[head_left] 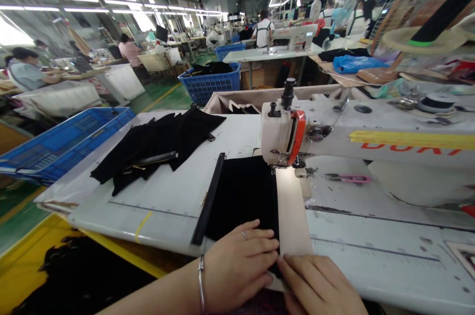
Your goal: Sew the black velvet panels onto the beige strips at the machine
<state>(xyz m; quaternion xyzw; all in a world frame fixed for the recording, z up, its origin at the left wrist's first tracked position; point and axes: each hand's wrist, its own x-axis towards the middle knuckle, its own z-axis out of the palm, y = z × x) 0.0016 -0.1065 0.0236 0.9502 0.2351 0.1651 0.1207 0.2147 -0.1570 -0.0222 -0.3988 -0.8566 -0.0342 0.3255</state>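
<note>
A black fabric piece with a black zipper along its left edge lies under the needle of a white sewing machine. A beige strip runs along the fabric's right edge. My left hand lies on the near end of the black fabric, fingers stretched out and pressing down. My right hand touches the near end of the beige strip, fingers flat and together.
A stack of black pieces lies on the white table to the left. Blue crates stand at left and behind. Pink snips lie by the machine base. Other workers sit at distant tables.
</note>
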